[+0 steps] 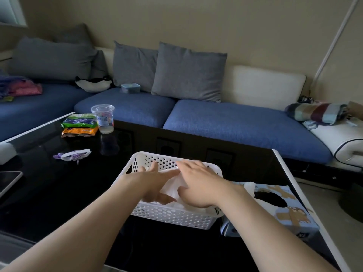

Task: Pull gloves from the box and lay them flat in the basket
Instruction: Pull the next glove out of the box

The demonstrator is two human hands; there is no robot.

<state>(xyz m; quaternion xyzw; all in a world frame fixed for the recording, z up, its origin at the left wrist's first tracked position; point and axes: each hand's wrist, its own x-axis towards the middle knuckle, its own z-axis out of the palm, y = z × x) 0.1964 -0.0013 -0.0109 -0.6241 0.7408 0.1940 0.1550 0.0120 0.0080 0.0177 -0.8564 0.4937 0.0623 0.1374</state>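
A white perforated basket stands on the black glossy table, near its front right. White gloves lie inside it. Both my hands are in the basket with straight fingers pressing down on the gloves: my left hand on the left part, my right hand on the right part. The blue glove box lies just right of the basket, its oval opening facing up, with a white glove sticking out at its far end.
On the table's far left stand a clear plastic cup, snack packets and a purple and white object. A tablet lies at the left edge. A blue sofa with grey cushions runs behind the table.
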